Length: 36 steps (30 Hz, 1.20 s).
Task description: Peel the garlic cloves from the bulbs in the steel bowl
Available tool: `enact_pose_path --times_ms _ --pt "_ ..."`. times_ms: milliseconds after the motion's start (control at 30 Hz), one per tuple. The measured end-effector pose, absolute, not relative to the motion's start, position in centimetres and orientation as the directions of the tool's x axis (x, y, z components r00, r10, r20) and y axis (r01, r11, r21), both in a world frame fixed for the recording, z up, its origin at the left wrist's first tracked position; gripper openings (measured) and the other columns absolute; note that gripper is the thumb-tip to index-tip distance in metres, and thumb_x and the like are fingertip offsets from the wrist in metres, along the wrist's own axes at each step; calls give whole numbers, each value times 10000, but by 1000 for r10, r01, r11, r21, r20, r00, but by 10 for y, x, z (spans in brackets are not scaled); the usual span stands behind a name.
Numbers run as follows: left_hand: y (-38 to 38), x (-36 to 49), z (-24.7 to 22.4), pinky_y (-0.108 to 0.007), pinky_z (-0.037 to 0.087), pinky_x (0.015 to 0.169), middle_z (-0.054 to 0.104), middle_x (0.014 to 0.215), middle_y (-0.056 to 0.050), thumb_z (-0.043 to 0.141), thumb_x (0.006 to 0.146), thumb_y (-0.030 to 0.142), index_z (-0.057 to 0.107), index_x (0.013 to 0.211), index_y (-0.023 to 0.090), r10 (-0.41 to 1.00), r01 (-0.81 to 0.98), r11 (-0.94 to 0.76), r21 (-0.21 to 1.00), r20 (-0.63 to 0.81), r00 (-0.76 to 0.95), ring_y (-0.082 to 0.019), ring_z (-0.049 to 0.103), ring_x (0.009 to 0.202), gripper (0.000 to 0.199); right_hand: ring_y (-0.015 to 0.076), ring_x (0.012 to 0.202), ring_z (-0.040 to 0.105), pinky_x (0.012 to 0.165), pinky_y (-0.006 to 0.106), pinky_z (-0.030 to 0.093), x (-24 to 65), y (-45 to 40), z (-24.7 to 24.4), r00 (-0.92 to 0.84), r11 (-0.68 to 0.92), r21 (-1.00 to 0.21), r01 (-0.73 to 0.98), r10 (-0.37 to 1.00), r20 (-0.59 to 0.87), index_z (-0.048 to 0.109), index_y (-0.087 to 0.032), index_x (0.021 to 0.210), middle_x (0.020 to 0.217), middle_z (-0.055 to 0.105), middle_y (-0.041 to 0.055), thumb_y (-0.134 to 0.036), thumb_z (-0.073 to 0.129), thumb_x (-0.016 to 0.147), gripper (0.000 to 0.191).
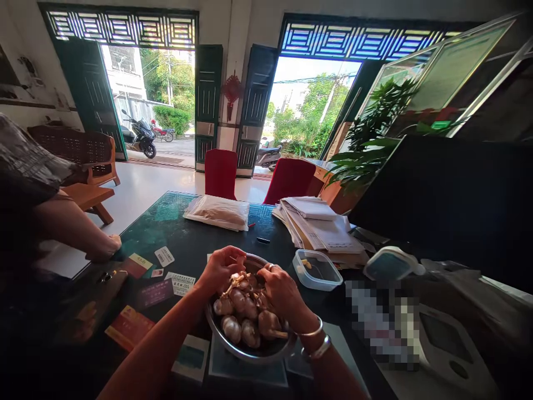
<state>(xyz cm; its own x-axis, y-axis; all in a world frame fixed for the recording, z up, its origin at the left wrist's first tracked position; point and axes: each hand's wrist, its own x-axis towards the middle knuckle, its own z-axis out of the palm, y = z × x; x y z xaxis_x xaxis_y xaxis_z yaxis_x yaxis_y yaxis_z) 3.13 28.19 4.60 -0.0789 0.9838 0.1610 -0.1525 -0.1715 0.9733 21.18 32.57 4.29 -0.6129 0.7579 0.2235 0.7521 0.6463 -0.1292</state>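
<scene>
- left hand (222, 270): above the bowl, center of frame, fingers (233, 256) curled down and bunched over the bulbs; can't tell if they're pinching anything
- right hand (281, 289): just beside the left, fingers (266, 272) curved down onto the bulbs, close together; grip unclear; ring on one finger
- two metal bangles (316, 339) on right wrist
- garlic bulbs (239, 314): whole, rounded, papery skin, heaped in the bowl, some with stubby stems; dry flakes of skin (237, 280) on top, under the hands
- steel bowl (250, 353): round, shiny, rim visible, bottom center of frame
- worktop (166, 208): dark, glossy, glass-like; printed cards (164, 256) lie on it left of the bowl
- plastic food box (316, 269): clear, blue-edged, right of the bowl, a little yellow inside
- stack of papers (320, 230): loose sheets and folders, upper right of the worktop
- plastic bag (219, 214): flat, tan contents, top center of the worktop
- another person's forearm (70, 222): far left, hand resting on the worktop edge
- red chairs (220, 172): padded, beyond the worktop
</scene>
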Motion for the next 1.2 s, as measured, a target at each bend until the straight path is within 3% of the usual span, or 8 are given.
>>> enact_pose_path --times_ms 200,333,533,867,1067,1200 --pt "282 37 38 -225 480 591 671 730 -19 684 650 140 663 966 135 975 20 -212 977 213 -60 -127 623 634 317 188 786 632 737 309 479 208 317 47 -479 647 -570 506 761 438 682 -188 918 870 694 58 -226 498 877 193" --pt "283 39 33 -251 507 607 702 766 -51 690 673 182 689 959 138 968 108 -233 966 241 -69 -161 646 669 290 166 691 647 634 274 496 205 311 49 -431 577 -758 303 793 431 698 -210 913 834 711 39 -314 534 876 198" --pt "282 40 31 -289 529 720 731 903 -78 689 704 221 732 941 164 943 248 -303 920 327 -57 -212 671 813 247 172 682 645 623 271 484 204 309 49 -406 551 -779 299 812 418 713 -211 861 778 716 34 -348 567 855 200" --pt "273 50 49 -304 496 750 747 814 -50 673 695 149 754 829 166 913 469 -324 822 402 -74 -197 664 750 158 162 617 588 566 255 461 202 307 46 -376 421 -880 222 869 321 690 -171 758 692 681 39 -369 587 817 231" --pt "274 49 44 -255 490 638 731 751 -50 683 663 146 741 827 140 939 420 -285 861 340 -59 -173 648 672 174 124 538 494 486 222 391 202 307 48 -367 463 -821 333 866 340 661 -170 696 591 607 9 -351 579 809 229" --pt "275 47 39 -252 491 626 720 730 -55 667 672 146 729 806 124 947 364 -274 890 316 -60 -172 642 662 150 117 552 484 500 213 386 203 308 47 -382 440 -842 311 869 313 646 -171 701 602 599 -1 -322 572 804 197"
